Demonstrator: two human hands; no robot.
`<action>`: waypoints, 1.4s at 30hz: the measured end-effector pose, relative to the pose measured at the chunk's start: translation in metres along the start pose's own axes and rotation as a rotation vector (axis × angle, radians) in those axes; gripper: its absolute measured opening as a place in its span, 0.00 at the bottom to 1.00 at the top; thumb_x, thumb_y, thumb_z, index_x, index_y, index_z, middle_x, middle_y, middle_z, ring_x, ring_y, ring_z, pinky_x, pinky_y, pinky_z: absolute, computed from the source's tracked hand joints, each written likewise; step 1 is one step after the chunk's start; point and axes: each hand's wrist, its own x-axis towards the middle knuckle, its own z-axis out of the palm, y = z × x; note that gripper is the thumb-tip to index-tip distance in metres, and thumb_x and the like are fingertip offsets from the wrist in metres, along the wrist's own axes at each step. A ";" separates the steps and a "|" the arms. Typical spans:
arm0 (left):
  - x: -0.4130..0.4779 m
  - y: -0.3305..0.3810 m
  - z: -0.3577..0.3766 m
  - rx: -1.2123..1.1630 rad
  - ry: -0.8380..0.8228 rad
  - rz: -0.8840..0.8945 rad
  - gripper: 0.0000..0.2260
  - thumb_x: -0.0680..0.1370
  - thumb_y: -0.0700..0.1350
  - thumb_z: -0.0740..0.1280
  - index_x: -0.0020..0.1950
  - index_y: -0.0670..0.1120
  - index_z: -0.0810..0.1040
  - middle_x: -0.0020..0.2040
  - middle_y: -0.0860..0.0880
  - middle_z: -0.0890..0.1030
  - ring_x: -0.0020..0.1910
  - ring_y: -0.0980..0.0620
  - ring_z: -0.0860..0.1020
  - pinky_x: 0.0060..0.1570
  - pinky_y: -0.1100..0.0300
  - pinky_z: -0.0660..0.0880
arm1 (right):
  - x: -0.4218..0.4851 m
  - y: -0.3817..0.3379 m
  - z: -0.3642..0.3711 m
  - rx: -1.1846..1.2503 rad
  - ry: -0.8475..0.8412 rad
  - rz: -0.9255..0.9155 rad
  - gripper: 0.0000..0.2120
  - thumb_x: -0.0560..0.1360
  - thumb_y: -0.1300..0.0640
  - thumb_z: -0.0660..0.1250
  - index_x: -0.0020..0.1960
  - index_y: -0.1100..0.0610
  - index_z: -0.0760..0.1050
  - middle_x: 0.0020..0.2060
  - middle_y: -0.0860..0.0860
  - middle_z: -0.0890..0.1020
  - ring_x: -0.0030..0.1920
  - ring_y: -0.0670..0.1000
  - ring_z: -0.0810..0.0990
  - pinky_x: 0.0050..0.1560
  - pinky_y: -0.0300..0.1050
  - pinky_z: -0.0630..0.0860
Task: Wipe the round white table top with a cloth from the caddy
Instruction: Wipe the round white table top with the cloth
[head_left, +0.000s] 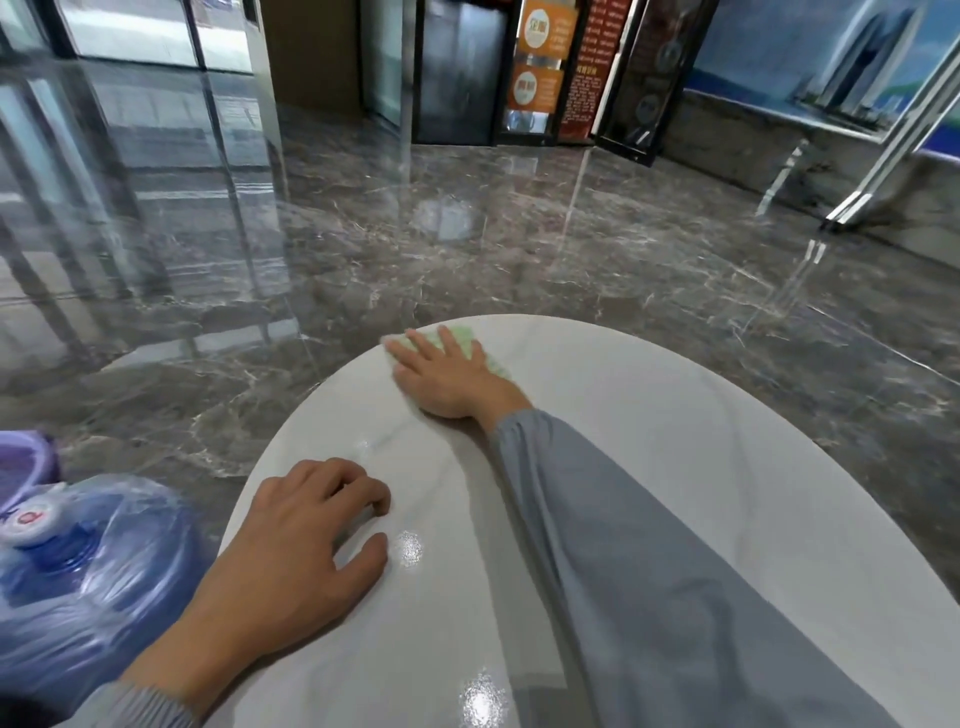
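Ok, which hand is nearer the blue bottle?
Left. The left hand rests on the table edge beside the bottle; the right hand presses the cloth at the far edge.

The worktop (675, 467) is smooth, glossy white with faint grey veins and bright glare spots. The cloth (467, 340) is soft, matt pale-green fabric. The floor (467, 249) is polished dark marble, mirror-shiny. The jug (104, 571) is translucent blue plastic under crinkled clear film. The sleeve (623, 545) is matt grey cloth. The frame (878, 156) is bright metal.
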 end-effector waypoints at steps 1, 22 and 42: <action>-0.001 0.000 0.000 -0.003 0.002 0.002 0.12 0.76 0.63 0.63 0.58 0.65 0.74 0.56 0.66 0.71 0.57 0.61 0.69 0.56 0.58 0.65 | -0.004 -0.013 0.005 -0.003 0.000 -0.038 0.26 0.85 0.39 0.41 0.82 0.35 0.44 0.83 0.41 0.43 0.82 0.56 0.36 0.76 0.69 0.33; 0.001 -0.001 0.000 0.037 0.033 0.042 0.13 0.76 0.64 0.60 0.56 0.63 0.76 0.55 0.64 0.71 0.56 0.53 0.72 0.55 0.50 0.70 | -0.274 0.296 0.005 0.170 0.208 0.905 0.30 0.80 0.34 0.42 0.81 0.35 0.48 0.83 0.41 0.49 0.83 0.56 0.47 0.78 0.67 0.45; -0.003 0.004 0.000 -0.127 0.180 0.042 0.05 0.75 0.54 0.65 0.47 0.56 0.80 0.47 0.62 0.77 0.49 0.57 0.75 0.50 0.50 0.74 | -0.085 -0.039 0.032 0.013 0.050 0.027 0.26 0.85 0.39 0.42 0.82 0.36 0.44 0.83 0.40 0.42 0.82 0.54 0.36 0.77 0.68 0.35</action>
